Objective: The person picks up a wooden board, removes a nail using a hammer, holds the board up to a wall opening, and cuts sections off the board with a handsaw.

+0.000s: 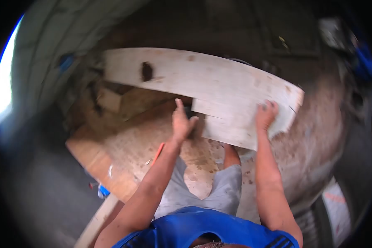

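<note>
A long pale wooden board (219,87) with a curved far edge, a stepped near edge and a dark brown spot lies across the view in front of me. My left hand (182,123) is just short of its near edge, by the step, with fingers stretched out and nothing in them. On the board's right part rests my right hand (267,115), palm side down, its fingers a little bent and apart. What supports the board from below is mostly hidden.
Beneath lies a stained brown wooden sheet (95,155). An orange stick-like thing (158,153) is beside my left forearm. A pale timber strip (98,219) lies lower left, a whitish board (337,208) lower right. Blue items (363,62) stand far right.
</note>
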A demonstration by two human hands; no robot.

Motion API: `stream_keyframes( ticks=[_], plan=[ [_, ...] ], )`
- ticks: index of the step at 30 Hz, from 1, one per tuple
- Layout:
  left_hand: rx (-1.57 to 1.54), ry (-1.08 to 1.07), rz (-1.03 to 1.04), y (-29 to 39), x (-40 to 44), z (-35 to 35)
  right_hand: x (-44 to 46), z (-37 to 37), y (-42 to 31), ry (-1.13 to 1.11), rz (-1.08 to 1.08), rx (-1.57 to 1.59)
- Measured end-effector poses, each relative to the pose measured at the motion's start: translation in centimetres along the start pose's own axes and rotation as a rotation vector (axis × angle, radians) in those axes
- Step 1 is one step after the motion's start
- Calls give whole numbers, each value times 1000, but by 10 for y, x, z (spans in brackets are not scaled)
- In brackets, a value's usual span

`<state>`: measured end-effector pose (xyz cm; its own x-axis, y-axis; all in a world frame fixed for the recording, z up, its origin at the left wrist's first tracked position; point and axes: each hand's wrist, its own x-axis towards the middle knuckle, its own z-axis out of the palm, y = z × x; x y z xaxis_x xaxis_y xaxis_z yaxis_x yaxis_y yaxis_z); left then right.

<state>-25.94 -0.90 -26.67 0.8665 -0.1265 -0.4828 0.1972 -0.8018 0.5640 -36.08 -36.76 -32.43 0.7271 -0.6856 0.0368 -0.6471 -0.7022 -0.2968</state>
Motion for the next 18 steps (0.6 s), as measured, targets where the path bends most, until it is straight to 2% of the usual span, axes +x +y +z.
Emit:
stream_keyframes(
  ticks=[3, 4, 6, 7, 9, 10, 11, 12, 13, 14, 15, 16, 17, 18],
  plan=[
    [47, -46, -33, -54, -21, -37, 5, -23, -21, -84, 1, -159],
    [84, -84, -106, -66, -24, -57, 6, -30, -40, -90, -22, -142],
    [100, -111, -193, -98, -34, -96, 10, -53, -72, -252, 143, -244],
    [119, -160, -262, -115, -37, -116, 9, -57, -78, -245, 130, -244],
    [157, -266, -376, -175, -40, -154, 16, -57, -86, -373, 190, -295],
    [217, -250, -353, -216, -48, -168, 22, -23, -51, -338, 34, -363],
    [216, -246, -419, -229, -54, -197, 15, 10, -1, -294, -91, -458],
    [264, -224, -407, -254, -57, -212, 21, 22, 22, -502, -169, -533],
    [241, -246, -467, -261, -60, -235, 19, -17, -33, -547, -111, -567],
    [149, -121, -434, -280, -68, -244, 16, -6, -23, -422, -63, -531],
    [50, 57, -385, -354, -77, -235, 21, -35, -65, -450, 33, -474],
    [-198, -23, -702, -348, -79, -253, 16, -46, -91, -348, 192, -350],
    [-336, 82, -786, -344, -80, -262, 10, -50, -103, -279, 185, -260],
    [-573, 55, -815, -362, -84, -270, 4, -70, -127, -238, 150, -175]
  ],
)
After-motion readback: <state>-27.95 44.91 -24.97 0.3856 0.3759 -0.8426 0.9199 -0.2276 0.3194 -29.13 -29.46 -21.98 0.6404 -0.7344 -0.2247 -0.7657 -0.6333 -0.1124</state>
